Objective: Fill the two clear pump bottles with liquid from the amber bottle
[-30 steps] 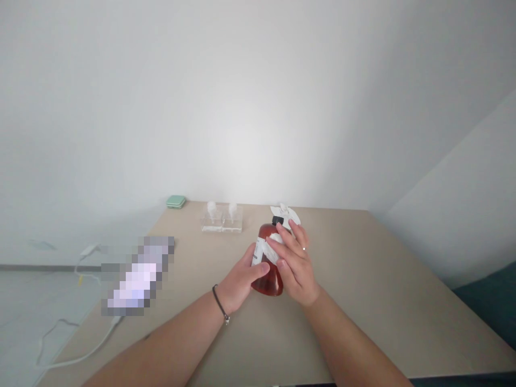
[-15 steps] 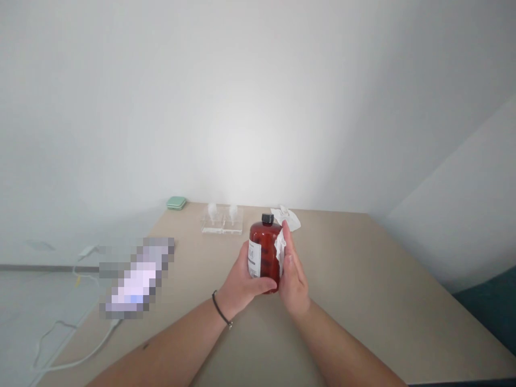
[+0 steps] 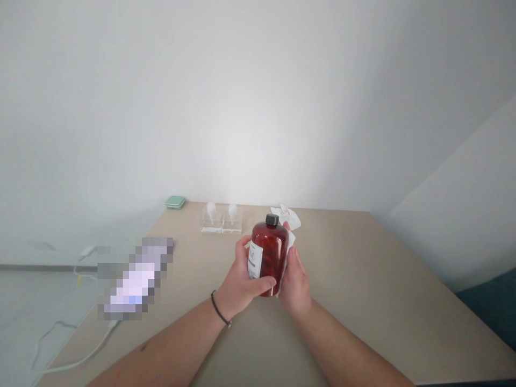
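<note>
A dark amber bottle [image 3: 272, 250] with a black cap and a white label is held between my hands over the middle of the table. My left hand [image 3: 241, 285] wraps its left side, thumb across the lower front. On the other side, my right hand [image 3: 296, 282] presses a white tissue [image 3: 291, 240] against the bottle; most of the tissue is hidden behind the fingers and the bottle. The bottle leans slightly to the right. Whether its base touches the table I cannot tell.
Behind the bottle lies a crumpled white tissue [image 3: 292, 217]. A clear divided tray [image 3: 221, 223] with two whitish pieces stands at the back. A green case [image 3: 175, 202] sits at the far left corner. Left lies a blurred phone [image 3: 137, 279] with a white cable [image 3: 86, 363].
The bottle has tilted a little and its top has shifted right. My right fingers have curled from a flat, upright pose, moving the tissue further round the bottle's side.
</note>
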The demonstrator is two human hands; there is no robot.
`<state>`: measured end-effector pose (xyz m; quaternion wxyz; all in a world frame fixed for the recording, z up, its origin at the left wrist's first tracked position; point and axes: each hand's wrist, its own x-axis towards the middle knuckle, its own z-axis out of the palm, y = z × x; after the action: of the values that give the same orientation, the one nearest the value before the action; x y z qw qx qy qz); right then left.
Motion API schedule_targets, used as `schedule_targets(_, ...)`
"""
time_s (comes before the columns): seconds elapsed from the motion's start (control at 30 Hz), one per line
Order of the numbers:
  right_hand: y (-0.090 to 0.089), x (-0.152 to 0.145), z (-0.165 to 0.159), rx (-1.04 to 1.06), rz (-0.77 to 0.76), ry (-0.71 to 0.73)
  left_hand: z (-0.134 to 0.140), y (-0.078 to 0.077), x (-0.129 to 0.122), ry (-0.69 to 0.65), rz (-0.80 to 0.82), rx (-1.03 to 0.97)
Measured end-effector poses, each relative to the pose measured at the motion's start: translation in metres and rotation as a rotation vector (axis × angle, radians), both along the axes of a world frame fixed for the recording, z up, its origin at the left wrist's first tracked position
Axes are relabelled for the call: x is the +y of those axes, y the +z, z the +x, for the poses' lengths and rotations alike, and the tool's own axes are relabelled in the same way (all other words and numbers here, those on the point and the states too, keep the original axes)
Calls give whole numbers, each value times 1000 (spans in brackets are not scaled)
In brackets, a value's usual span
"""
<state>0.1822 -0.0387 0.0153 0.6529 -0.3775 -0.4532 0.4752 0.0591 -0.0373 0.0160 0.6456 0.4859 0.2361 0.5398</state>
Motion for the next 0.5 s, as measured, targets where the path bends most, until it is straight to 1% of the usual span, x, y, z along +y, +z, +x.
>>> schedule_targets(0.1, -4, 2, 1, -41, 34, -15, -2, -3, 3, 56, -36, -1)
schedule_targets(0.23, -6, 3, 2, -163, 113, -62, -1, 3, 2, 106, -18, 46)
schedule_targets(0.37, -1, 0, -1, -198, 130, -15, 2, 9, -4, 149, 22, 147)
schedule_targets(0.5, 5, -4, -4, -160, 135, -5, 4, 9, -6, 173, 9, 247)
